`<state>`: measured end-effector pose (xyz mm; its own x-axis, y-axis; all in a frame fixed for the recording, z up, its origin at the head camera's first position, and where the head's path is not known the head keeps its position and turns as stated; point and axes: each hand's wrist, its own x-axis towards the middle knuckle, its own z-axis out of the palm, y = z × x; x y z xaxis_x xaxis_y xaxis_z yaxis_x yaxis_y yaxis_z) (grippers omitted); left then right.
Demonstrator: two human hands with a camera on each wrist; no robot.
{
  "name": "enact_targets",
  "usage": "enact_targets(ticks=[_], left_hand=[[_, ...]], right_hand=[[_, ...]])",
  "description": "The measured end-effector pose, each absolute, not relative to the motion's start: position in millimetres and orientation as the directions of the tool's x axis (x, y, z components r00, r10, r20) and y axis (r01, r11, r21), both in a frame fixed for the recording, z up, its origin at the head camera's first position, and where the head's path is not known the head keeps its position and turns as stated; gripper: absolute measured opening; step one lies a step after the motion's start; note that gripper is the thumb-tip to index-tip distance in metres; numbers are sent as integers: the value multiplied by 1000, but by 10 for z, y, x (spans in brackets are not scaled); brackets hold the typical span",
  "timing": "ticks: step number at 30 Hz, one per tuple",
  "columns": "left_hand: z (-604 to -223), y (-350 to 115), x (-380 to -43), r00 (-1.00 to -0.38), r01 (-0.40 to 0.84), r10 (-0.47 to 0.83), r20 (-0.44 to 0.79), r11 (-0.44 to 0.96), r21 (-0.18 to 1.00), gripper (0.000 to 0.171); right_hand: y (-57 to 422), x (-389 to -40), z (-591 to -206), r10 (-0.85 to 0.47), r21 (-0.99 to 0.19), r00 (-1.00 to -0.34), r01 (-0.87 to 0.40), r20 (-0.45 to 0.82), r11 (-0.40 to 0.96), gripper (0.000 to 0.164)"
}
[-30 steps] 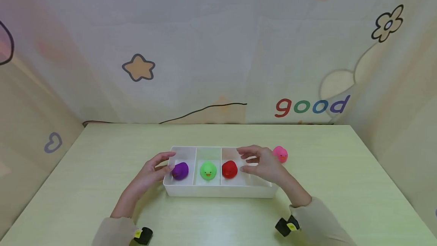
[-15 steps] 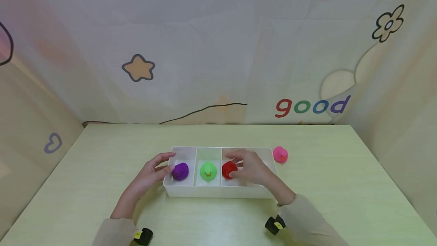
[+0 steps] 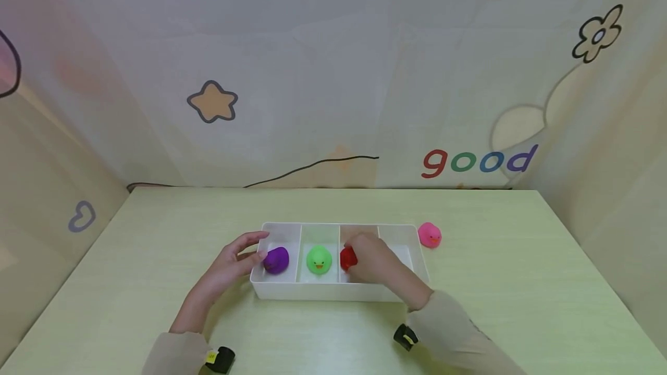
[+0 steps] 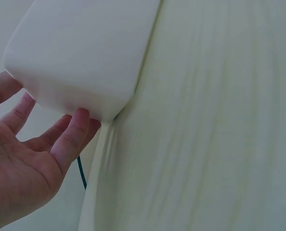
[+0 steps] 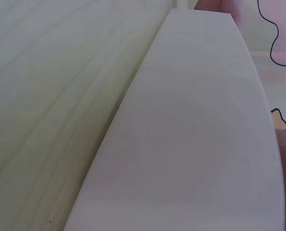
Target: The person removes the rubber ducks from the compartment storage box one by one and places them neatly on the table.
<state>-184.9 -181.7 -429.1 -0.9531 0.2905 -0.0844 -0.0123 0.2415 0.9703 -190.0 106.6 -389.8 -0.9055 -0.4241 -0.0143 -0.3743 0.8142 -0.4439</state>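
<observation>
A white box [image 3: 333, 291] with compartments in a row stands on the table. My left hand [image 3: 237, 259] holds its left end, fingertips against the outer end wall in the left wrist view and thumb at the rim. Just inside that end lies a purple toy duck [image 3: 277, 260]. A green toy duck [image 3: 319, 260] faces me in the adjoining compartment. My right hand [image 3: 372, 259] reaches into the third compartment, fingers curled on a red toy duck [image 3: 348, 258] and covering part of it. In the right wrist view the box's front wall [image 5: 181, 120] hides most of that hand.
Outside the box, by its far right corner, sits a pink toy duck [image 3: 429, 235] on the pale wooden table [image 3: 156, 236]. The rightmost compartment [image 3: 403, 245] is partly behind my right hand. A printed cloth [image 3: 292, 74] hangs behind the table.
My right hand has moved left and down from above the right part of the box onto the red duck, and its fingers have closed. My left hand stays at the left end.
</observation>
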Motion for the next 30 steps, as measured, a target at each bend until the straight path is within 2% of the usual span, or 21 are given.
enact_targets(ticks=[8, 19, 30], left_hand=[[-4282, -1797, -1858, -950, -12, 300, -84, 234, 972, 51], [-4270, -1786, -1856, -952, -22, 293, -92, 233, 972, 52], [-4278, -1796, -1849, -954, -17, 287, -86, 236, 972, 50]], right_hand=[[1035, -1909, -3926, -412, -358, -911, -391, 21, 848, 12], [1099, -1853, -3873, -429, -372, -894, -444, 126, 816, 10], [1249, -1806, -3759, -358, -459, -913, -409, 198, 789, 40]])
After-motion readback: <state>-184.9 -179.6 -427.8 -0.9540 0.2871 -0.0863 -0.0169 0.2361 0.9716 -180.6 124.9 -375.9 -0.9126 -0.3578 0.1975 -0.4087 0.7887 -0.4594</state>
